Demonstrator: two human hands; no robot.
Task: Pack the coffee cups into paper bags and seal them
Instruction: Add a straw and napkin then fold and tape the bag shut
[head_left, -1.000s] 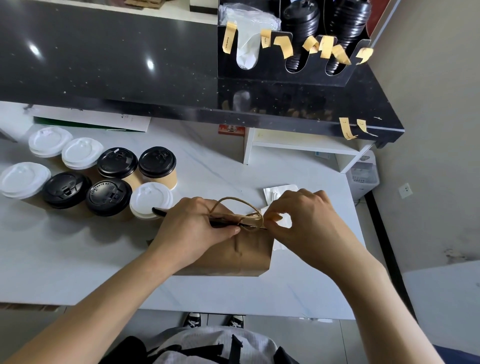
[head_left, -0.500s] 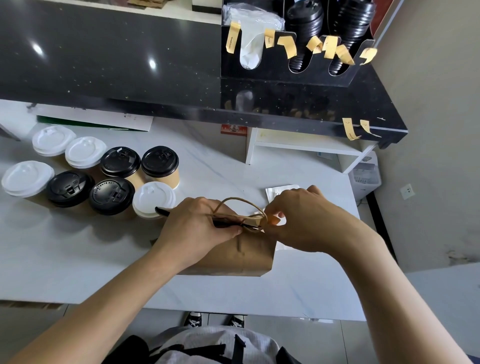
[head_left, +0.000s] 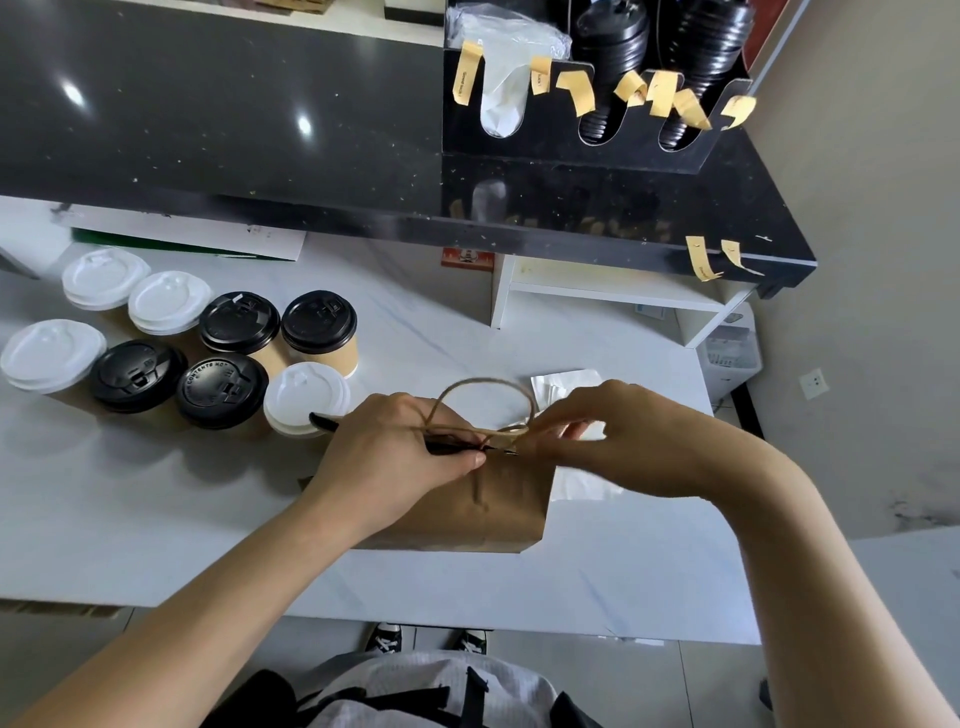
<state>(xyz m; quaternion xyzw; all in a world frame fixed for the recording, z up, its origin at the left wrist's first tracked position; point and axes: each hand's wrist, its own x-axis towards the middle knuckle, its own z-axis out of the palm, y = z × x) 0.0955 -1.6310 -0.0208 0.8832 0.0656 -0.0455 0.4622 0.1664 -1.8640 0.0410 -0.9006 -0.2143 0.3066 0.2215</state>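
Standing near the counter's (head_left: 156, 519) front edge: paper bag (head_left: 483, 509). Clamping its folded top, left hand (head_left: 395, 462); pinching the right corner, right hand (head_left: 618, 441). Could spring open if either grip loosens before sealing.

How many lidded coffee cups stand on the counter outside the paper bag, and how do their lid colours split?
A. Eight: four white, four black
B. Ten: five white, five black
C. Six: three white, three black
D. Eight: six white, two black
A: left of the paper bag, the cluster of cups shows four white lids and four black lids.
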